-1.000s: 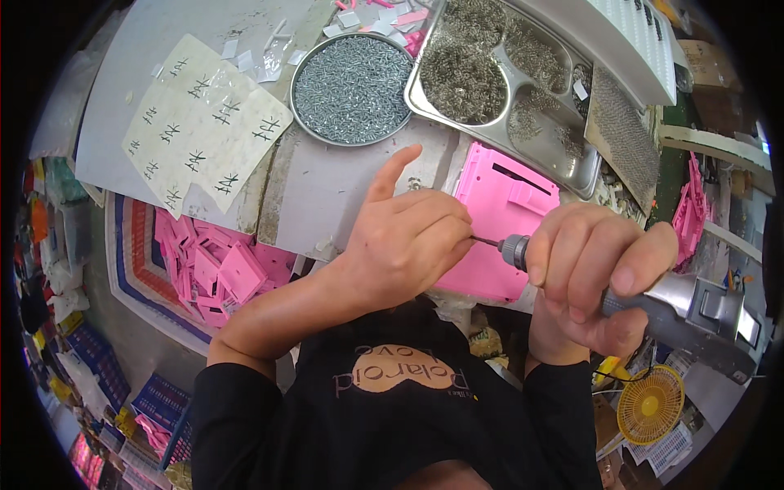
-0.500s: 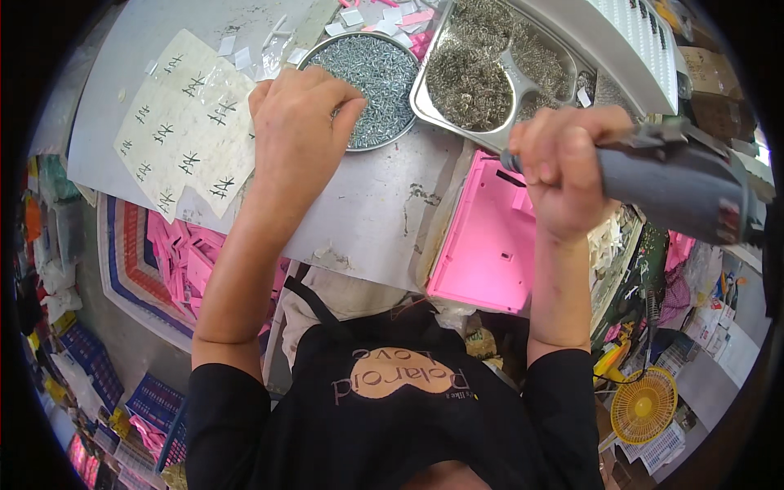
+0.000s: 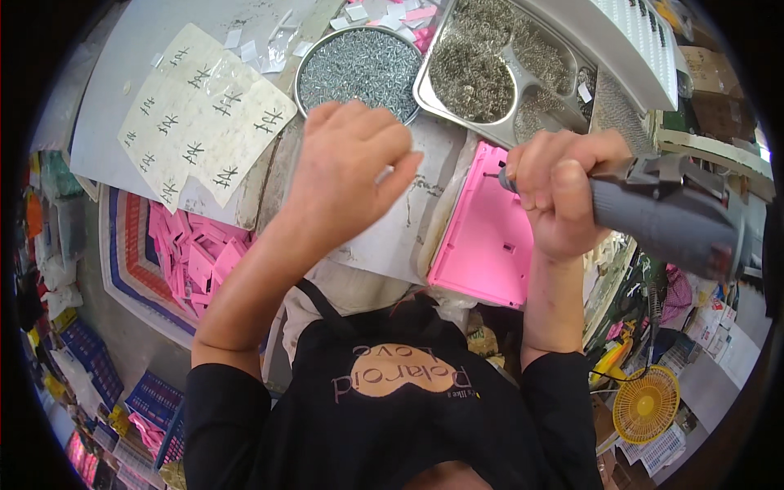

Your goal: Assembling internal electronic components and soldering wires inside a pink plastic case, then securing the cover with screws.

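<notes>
My right hand (image 3: pixel 563 184) is wrapped round a grey power screwdriver (image 3: pixel 661 216). Its thin bit points left, above the upper part of a pink plastic panel (image 3: pixel 482 237) lying at the table's near edge. Just below the round metal tray (image 3: pixel 300 90) filled with small silvery screws (image 3: pixel 359 69), my left hand (image 3: pixel 347 171) is raised with its fingers curled. Whatever those fingers pinch, if anything, is hidden behind the hand. Beyond the panel stands a steel compartment tray (image 3: pixel 421 100) holding heaps of small metal springs (image 3: pixel 469 82).
A white sheet with black marks (image 3: pixel 196 122) lies at the left of the table. Below it, a striped bag (image 3: pixel 135 269) holds pink plastic pieces (image 3: pixel 192 257). Small white pieces (image 3: pixel 357 11) lie behind the screw tray. A yellow fan (image 3: pixel 645 404) stands at the lower right.
My left hand has come away from over the screws, moving right and toward me. My right hand has shifted slightly, and the screwdriver's rear end has dropped lower in view.
</notes>
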`<move>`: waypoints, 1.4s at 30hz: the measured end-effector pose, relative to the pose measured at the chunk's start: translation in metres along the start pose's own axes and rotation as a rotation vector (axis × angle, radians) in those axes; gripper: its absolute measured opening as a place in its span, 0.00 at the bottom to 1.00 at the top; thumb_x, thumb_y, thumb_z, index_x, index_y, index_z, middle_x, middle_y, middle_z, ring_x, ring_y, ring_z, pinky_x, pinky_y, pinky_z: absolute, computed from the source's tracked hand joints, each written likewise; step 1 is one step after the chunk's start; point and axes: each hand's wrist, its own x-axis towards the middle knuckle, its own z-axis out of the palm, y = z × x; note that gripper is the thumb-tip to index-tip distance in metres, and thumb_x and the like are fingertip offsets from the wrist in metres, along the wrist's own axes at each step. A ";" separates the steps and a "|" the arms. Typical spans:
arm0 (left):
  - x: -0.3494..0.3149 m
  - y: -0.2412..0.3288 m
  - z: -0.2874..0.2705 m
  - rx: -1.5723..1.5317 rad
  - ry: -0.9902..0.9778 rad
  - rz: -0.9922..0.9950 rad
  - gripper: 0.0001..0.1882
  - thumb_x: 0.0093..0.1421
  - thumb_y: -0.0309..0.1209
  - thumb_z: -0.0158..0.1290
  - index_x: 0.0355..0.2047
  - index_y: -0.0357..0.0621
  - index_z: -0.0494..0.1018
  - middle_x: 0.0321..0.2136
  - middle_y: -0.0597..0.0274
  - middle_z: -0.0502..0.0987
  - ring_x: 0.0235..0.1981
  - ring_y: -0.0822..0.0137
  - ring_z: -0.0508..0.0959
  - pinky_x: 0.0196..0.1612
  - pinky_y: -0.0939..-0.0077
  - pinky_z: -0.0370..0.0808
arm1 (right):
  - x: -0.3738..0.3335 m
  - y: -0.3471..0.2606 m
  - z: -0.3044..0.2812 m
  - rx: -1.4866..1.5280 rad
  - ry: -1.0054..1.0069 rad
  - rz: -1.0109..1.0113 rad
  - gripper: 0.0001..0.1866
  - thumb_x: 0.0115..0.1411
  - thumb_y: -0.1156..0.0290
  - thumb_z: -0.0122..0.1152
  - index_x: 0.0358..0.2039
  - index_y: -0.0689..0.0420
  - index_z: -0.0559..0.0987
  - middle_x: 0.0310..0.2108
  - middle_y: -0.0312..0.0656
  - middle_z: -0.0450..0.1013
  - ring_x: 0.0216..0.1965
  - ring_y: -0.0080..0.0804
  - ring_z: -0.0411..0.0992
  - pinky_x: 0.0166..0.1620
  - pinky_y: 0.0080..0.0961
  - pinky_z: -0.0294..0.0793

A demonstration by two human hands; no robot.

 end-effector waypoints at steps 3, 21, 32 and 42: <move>-0.006 0.020 0.007 -0.068 -0.054 0.007 0.06 0.55 0.29 0.64 0.28 0.49 0.75 0.32 0.69 0.79 0.37 0.65 0.77 0.49 0.65 0.64 | -0.004 0.003 -0.002 -0.015 0.007 0.018 0.08 0.69 0.69 0.56 0.38 0.56 0.67 0.17 0.32 0.61 0.18 0.22 0.59 0.26 0.25 0.67; -0.018 0.047 0.020 -0.325 0.078 0.027 0.10 0.48 0.25 0.69 0.31 0.49 0.81 0.28 0.69 0.81 0.30 0.66 0.78 0.46 0.64 0.67 | -0.013 -0.060 0.011 0.185 -0.143 -0.046 0.16 0.68 0.53 0.59 0.46 0.50 0.71 0.19 0.26 0.66 0.18 0.18 0.62 0.30 0.22 0.70; 0.016 0.003 0.005 -0.098 0.090 -0.019 0.12 0.48 0.29 0.68 0.34 0.48 0.79 0.30 0.69 0.76 0.36 0.61 0.76 0.50 0.57 0.65 | -0.024 -0.060 -0.018 0.265 0.013 -0.058 0.15 0.64 0.58 0.69 0.39 0.50 0.72 0.17 0.27 0.70 0.15 0.17 0.66 0.26 0.17 0.73; 0.023 -0.033 -0.008 0.259 -0.111 -0.262 0.06 0.56 0.29 0.62 0.28 0.42 0.77 0.29 0.62 0.75 0.37 0.58 0.75 0.49 0.63 0.64 | -0.029 -0.058 -0.028 0.300 0.023 -0.015 0.15 0.62 0.60 0.71 0.39 0.52 0.74 0.18 0.30 0.73 0.17 0.17 0.71 0.30 0.19 0.79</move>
